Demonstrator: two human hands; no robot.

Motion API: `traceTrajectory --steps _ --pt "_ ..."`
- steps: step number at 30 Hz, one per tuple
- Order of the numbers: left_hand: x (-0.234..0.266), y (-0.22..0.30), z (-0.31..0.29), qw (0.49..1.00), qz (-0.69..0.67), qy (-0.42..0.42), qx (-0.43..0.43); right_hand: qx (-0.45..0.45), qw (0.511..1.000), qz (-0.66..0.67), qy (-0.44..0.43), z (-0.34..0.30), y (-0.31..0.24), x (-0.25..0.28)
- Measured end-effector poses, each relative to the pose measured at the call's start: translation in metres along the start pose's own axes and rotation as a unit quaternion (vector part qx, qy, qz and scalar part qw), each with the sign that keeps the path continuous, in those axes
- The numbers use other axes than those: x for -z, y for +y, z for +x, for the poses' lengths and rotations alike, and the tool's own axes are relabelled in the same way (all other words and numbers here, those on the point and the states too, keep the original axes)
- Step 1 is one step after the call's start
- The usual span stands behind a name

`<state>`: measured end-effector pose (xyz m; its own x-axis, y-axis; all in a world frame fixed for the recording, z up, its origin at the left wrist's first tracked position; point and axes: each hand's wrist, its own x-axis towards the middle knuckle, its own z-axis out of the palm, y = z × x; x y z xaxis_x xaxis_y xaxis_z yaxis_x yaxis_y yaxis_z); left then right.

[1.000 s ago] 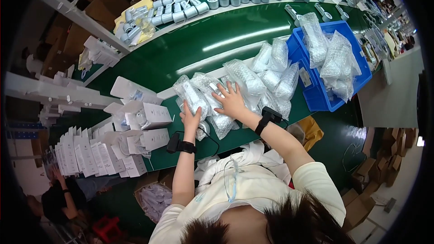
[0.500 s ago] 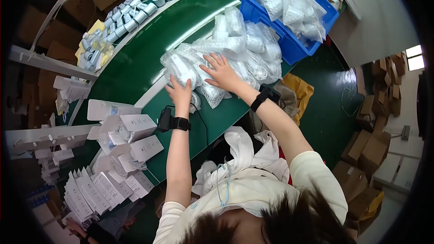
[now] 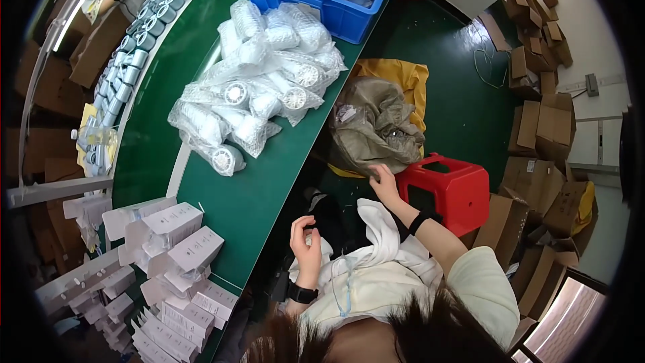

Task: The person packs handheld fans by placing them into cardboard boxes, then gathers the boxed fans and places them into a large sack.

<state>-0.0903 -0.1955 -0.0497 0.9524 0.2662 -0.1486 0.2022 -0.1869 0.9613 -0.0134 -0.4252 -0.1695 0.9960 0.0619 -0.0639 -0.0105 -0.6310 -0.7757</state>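
My left hand (image 3: 307, 245) is raised over the lap, beside the table's edge. Its fingers are loosely bent and apart, with nothing in them. Farther right, my right hand (image 3: 386, 187) is stretched out at the near edge of a crumpled grey-brown sack (image 3: 379, 124). Its fingers are spread and seem empty; I cannot tell whether they touch the sack. Just to its right stands a red plastic stool (image 3: 463, 195). Away from both hands, a pile of bubble-wrapped white cylindrical parts (image 3: 252, 84) lies on the green table (image 3: 242, 208).
A blue bin (image 3: 346, 23) with more wrapped parts stands at the table's far end. Open white boxes (image 3: 191, 252) line the near left. Rows of grey metal parts (image 3: 127, 74) sit on a ledge. Yellow cloth (image 3: 410, 74) and cardboard boxes (image 3: 531, 181) are to the right.
Both hands have come off the wrapped pile, back toward me; the right one is now out by the sack and stool. My view has turned right, bringing the stool into sight.
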Motion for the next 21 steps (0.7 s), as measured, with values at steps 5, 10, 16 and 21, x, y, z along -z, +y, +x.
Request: traceTrajectory --steps 5,10,16,21 --pt "-0.081 -0.077 0.056 0.999 0.025 -0.021 0.041 -0.085 0.996 -0.038 -0.009 0.020 0.089 -0.004" --pt "-0.152 -0.123 0.088 0.996 0.008 0.073 0.053 -0.071 0.981 -0.174 -0.038 0.145 0.122 -0.068" --pt "-0.176 -0.145 0.046 0.989 -0.048 0.071 0.118 0.109 0.939 -0.315 -0.080 0.220 0.198 -0.116" --pt "-0.150 -0.147 0.021 0.971 -0.035 0.132 0.196 0.041 0.988 -0.121 -0.087 0.174 0.172 -0.096"
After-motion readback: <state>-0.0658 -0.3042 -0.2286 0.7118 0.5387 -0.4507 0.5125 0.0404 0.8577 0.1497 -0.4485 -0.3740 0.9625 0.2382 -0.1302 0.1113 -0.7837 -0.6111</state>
